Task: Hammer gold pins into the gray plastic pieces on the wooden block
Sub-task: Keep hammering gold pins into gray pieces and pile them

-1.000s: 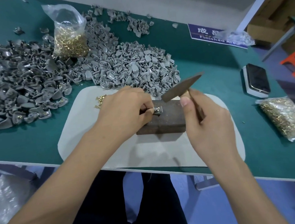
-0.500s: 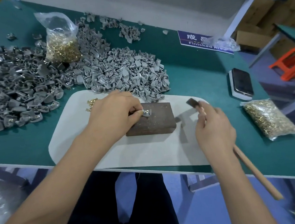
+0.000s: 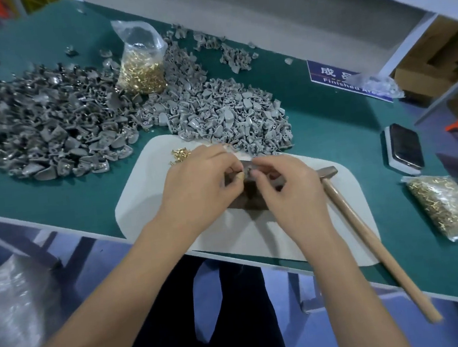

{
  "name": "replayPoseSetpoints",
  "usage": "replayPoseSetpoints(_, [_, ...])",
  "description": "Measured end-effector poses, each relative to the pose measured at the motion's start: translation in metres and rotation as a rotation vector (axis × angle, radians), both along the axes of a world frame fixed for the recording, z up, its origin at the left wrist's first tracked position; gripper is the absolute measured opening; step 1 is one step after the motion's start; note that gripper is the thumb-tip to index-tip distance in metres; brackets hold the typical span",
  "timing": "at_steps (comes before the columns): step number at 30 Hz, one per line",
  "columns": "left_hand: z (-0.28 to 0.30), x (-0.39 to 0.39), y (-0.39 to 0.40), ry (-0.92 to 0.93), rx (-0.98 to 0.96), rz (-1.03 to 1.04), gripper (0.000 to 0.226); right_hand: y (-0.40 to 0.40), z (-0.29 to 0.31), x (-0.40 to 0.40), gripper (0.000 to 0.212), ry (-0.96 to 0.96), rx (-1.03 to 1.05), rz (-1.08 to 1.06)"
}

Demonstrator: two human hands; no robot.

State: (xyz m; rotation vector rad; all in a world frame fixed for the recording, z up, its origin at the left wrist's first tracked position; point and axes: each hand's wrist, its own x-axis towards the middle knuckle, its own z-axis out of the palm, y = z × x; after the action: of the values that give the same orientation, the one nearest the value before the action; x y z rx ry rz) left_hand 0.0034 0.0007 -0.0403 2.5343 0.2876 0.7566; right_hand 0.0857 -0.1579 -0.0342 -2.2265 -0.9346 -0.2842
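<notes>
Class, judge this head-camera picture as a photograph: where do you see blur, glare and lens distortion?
Head view: motion blur smears the gray plastic piece between both hands; glare whitens the clear bag of gold pins and the phone screen; wide-angle distortion bends the table edge.

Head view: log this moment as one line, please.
phase: fitting | left hand: pinching gray piece | right hand: same piece | hammer: lying on mat

Single head-worn camera looking forward and steeply down, sitting close over the green table, wide-angle view bending its edges
</notes>
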Motion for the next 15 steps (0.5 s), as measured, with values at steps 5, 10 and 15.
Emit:
replayPoseSetpoints(5, [-0.007, -0.030, 0.037, -0.065, -0.077, 0.134, 0.008, 0.056, -0.005, -0.007, 0.017, 0.029, 0.008, 0.120])
replayPoseSetpoints(10, [-0.018, -0.060, 0.087, -0.079, -0.061, 0.320, 0.007, 0.129, -0.012, -0.024, 0.008, 0.105, 0.034, 0.280])
replayPoseSetpoints(15, [-0.037, -0.087, 0.122, -0.106, -0.106, 0.444, 0.016, 0.184, -0.024, -0.047, 0.008, 0.140, -0.041, 0.269])
